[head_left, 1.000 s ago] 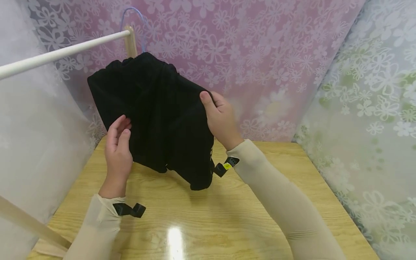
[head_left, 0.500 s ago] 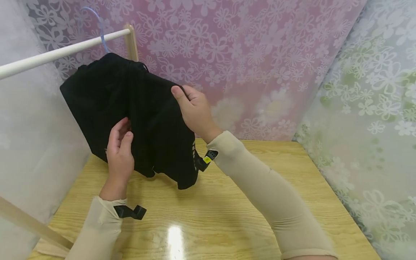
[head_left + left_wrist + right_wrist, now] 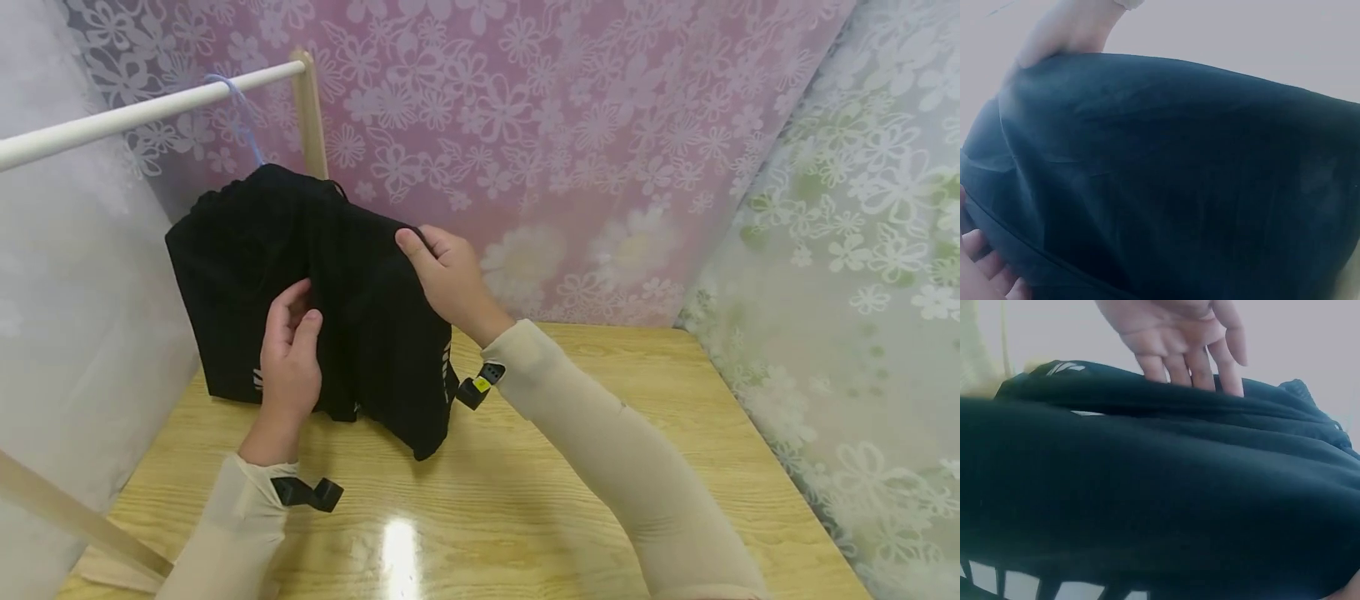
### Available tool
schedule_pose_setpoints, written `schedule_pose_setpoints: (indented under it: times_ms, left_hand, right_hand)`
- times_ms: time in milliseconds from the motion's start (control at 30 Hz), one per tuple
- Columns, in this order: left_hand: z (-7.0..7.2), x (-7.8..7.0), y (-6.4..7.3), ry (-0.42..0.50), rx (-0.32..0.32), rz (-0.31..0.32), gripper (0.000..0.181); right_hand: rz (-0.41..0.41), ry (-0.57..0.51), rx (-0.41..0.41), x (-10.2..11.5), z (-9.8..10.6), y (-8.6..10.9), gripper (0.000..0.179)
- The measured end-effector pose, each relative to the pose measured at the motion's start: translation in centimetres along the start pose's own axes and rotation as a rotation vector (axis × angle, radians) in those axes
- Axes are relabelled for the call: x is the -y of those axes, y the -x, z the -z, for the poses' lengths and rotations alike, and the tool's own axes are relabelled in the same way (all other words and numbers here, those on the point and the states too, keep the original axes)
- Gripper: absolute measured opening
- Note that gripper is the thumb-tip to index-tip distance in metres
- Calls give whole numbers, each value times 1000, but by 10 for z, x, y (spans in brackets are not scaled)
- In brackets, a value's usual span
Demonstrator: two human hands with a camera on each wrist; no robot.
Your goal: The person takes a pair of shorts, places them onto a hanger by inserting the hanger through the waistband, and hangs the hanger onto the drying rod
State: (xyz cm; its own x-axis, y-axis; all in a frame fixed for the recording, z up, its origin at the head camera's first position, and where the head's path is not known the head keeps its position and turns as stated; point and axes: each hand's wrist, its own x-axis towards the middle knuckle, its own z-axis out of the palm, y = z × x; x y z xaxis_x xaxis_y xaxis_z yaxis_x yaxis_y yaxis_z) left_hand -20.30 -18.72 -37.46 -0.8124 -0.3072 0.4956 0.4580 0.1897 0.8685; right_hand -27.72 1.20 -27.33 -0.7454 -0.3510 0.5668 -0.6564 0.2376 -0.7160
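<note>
A pair of black shorts (image 3: 375,325) with white print near the hems hangs from a blue hanger (image 3: 242,117). The hanger's hook lies at the white rod (image 3: 150,111). With the thumb in front and the fingers behind, my right hand (image 3: 453,279) pinches the shorts' right upper edge. My left hand (image 3: 292,358) is in front of the shorts, its fingers loosely bent and fingertips at a fold in the middle. In the right wrist view, the left hand's fingertips (image 3: 1197,378) go behind a fold of the cloth and are partly hidden.
The rod ends at a wooden post (image 3: 309,117) at the back; another wooden bar (image 3: 82,517) slants at lower left. A wooden table (image 3: 570,467) lies below. A pink floral curtain (image 3: 600,125) stands behind, and a pale floral one (image 3: 847,275) on the right.
The right hand has moved left with the shorts and hanger, then the shorts have dropped lower. The hook went from above the rod down to it. The left hand has shifted slightly right.
</note>
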Motion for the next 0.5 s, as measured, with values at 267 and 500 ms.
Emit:
schedule_pose_setpoints:
  times_ms: [267, 500]
  left_hand:
    - [-12, 8, 8, -99, 185, -25, 13]
    - [-24, 18, 7, -276, 434, 64, 21]
  right_hand:
    - [94, 234, 136, -23, 9, 19, 24]
    - [139, 510, 320, -51, 23, 47, 41]
